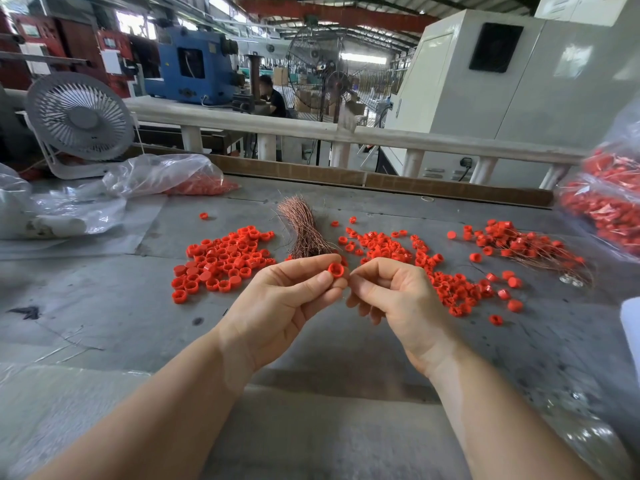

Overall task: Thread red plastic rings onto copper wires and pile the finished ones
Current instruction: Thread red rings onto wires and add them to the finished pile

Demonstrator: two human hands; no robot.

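My left hand (287,299) pinches a red plastic ring (336,270) between thumb and fingertips, above the grey table (104,306). My right hand (391,289) is right beside it, fingers curled and thumb against forefinger next to the ring; any wire in that pinch is too thin to make out. A bundle of copper wires (300,226) lies just beyond my hands. Loose red rings sit in a heap at the left (221,261) and a scattered spread at the right (415,258). Finished rings on wires lie piled at the far right (526,244).
Clear plastic bags with red rings lie at the back left (173,178) and right edge (606,209). A white desk fan (81,119) stands at the back left. A white railing (311,133) runs behind the table, with machines and a seated person beyond.
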